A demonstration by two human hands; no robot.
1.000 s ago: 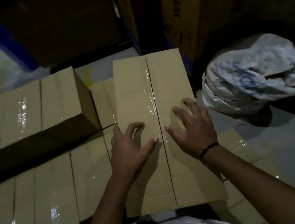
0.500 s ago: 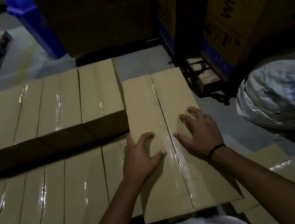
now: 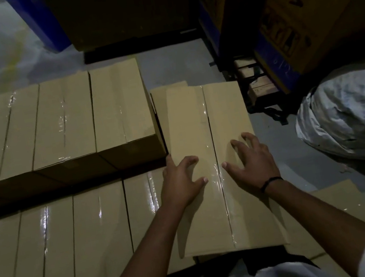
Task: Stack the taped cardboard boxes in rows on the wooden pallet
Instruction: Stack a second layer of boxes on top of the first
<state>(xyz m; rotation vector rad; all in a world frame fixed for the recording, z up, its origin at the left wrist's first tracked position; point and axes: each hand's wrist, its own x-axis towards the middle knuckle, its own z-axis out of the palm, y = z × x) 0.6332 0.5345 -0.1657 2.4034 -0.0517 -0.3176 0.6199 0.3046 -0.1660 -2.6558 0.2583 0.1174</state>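
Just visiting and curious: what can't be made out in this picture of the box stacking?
Head view only:
- Pallet: hidden beneath the rows of boxes.
- Lettering on the big carton: cut off by the top edge.
- White sack: partly cut off by the right edge.
- Nearest box: contents sealed inside by tape.

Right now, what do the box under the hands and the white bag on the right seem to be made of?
Box: brown cardboard, matte; flap seam and creases show. Tape along its seam: clear glossy plastic, judging by the glare. White bag: probably woven plastic sacking, crumpled, with blue print; too dim to confirm the weave.
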